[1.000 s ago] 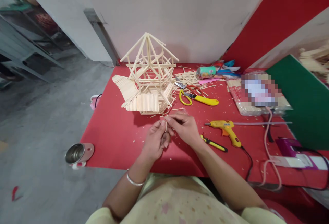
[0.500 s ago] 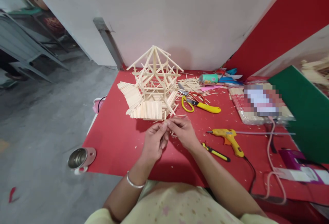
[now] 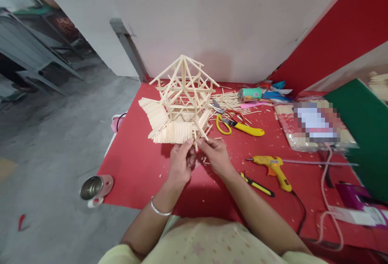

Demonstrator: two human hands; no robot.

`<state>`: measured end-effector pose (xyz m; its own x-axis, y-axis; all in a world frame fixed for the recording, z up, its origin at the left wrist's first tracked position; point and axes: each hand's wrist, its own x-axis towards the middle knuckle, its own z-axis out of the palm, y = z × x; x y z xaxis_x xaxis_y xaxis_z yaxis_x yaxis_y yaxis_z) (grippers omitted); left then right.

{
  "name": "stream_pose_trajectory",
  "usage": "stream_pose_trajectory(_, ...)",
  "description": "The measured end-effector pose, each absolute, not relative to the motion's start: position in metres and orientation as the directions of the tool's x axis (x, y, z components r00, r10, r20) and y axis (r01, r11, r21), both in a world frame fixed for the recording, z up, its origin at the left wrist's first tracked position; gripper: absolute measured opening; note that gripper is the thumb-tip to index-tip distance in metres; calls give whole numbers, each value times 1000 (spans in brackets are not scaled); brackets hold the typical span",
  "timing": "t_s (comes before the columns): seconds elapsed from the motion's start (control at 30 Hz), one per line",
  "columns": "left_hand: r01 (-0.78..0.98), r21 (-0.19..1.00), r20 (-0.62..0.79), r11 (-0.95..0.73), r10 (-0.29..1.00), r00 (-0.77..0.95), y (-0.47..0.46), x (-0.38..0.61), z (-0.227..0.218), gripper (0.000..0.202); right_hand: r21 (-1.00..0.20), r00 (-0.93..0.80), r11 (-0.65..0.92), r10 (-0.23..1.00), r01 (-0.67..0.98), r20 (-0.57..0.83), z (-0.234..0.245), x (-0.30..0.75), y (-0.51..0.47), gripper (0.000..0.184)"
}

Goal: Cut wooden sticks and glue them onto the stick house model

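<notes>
Fingertips Reached the Model's Front Edge

A short stick stood between the two hands, right at the lower front edge of the stick model. A second earlier it had been held over the table, just clear of that edge; now the fingertips had come up to the model and parted a little. The right hand pinched the stick between thumb and forefinger. The left hand had its thumb and curled fingers beside it, by the corner of a slatted panel; whether they pressed stick or panel could not be told. The model had kept its place on the table.

Pale, matte wood made up the whole model: an open, pointed roof frame of slim struts over a many-sided base, with flat panels of sticks laid edge to edge. Loose sticks lay scattered behind it, near a green can. To its right, smooth yellow-handled scissors lay on the red table. Nearer the right forearm were a yellow plastic glue gun and a slim cutter. A round mug, shiny metal inside, stood at the table's left front corner.
</notes>
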<state>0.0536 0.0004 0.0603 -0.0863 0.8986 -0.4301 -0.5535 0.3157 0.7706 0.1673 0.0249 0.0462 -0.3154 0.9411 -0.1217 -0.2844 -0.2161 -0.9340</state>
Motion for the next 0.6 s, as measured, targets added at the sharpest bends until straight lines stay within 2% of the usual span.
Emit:
stream_pose_trajectory(0.17,-576,770,-436,275,885,-161,9,61,65,57,-954,-279,-152,957,-258,-77,47,167,30,41)
stream_pose_trajectory(0.37,-676,713,-426,187,881,-206,23,70,69,44,-964,-244,-131,967,-232,-72,45,163,36,43)
stream_pose_trajectory(0.6,-707,682,-466,187,856,-222,28,74,72,37,-986,-226,-36,974,-161,1,46,170,26,29)
